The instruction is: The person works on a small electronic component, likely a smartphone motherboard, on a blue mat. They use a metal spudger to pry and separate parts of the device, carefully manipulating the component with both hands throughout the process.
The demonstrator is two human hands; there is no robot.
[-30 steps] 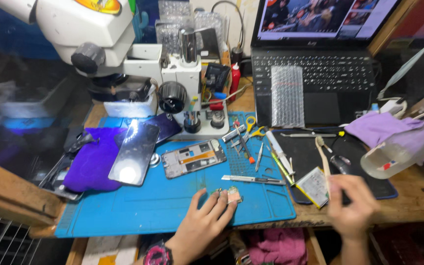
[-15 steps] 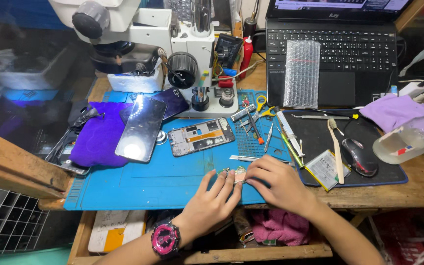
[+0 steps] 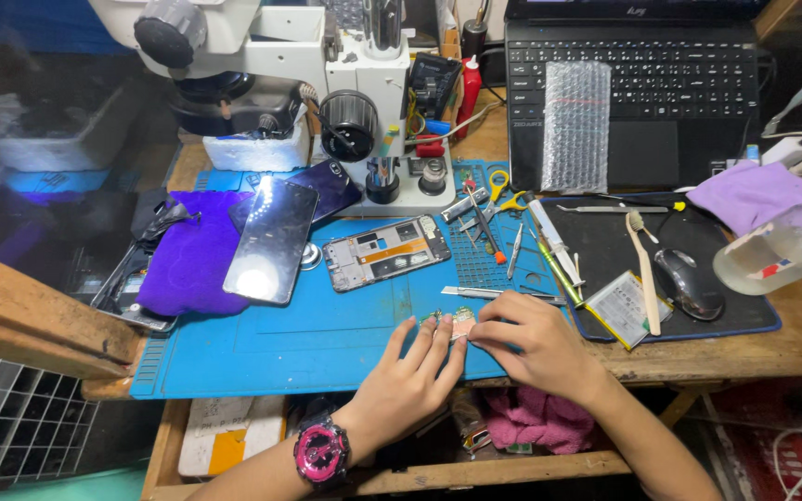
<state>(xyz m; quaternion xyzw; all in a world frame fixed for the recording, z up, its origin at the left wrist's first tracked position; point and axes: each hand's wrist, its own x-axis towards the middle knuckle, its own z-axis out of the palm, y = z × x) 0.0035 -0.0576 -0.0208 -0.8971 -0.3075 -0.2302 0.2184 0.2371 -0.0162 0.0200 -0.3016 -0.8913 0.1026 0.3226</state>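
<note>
Seen from above: a cluttered repair bench covered by a blue work mat. Near the mat's front edge, a small circuit board, pinched between both hands, probably to keep so small a part steady. Left hand, pink watch at the wrist, palm down, fingers stretched forward and pressing the board's left side. Right hand arched over from the right, fingers curled and gripping the other edge. Just behind, tweezers within easy reach. Farther back, an opened phone frame, a detached dark screen leaning on a purple cloth, a microscope and a laptop.
</note>
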